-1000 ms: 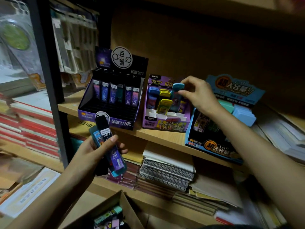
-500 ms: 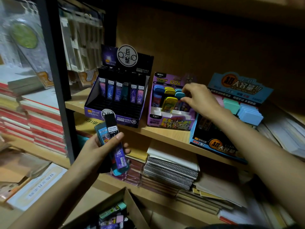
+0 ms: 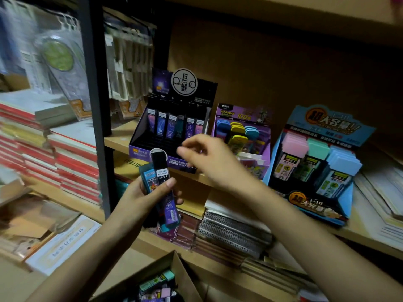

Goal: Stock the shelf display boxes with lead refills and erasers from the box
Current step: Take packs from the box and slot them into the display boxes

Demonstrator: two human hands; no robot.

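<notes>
In front of the shelf [image 3: 118, 139], the left hand [image 3: 139, 199] grips a loose fan of refills [image 3: 161, 177], with the thumb laid across the top one and others stacked behind. The right hand [image 3: 209, 160] hovers just above them, fingers loosely curled. Nothing shows in them, though the hand is blurred. The refill display [image 3: 139, 147] stands just behind, its back row filled and its front slots bare. The eraser display [image 3: 265, 136] stands beside it on the right, and the carton [image 3: 172, 264] of stock sits below.

The thumb seems to pin only the top refill. Drawing one out of the fan may drag its neighbours loose, and they would drop toward the carton or the floor. The slots look narrow, so a case fed in tilted could jam or tip the standing row. In this dim light a teal case may also go into the wrong display.
</notes>
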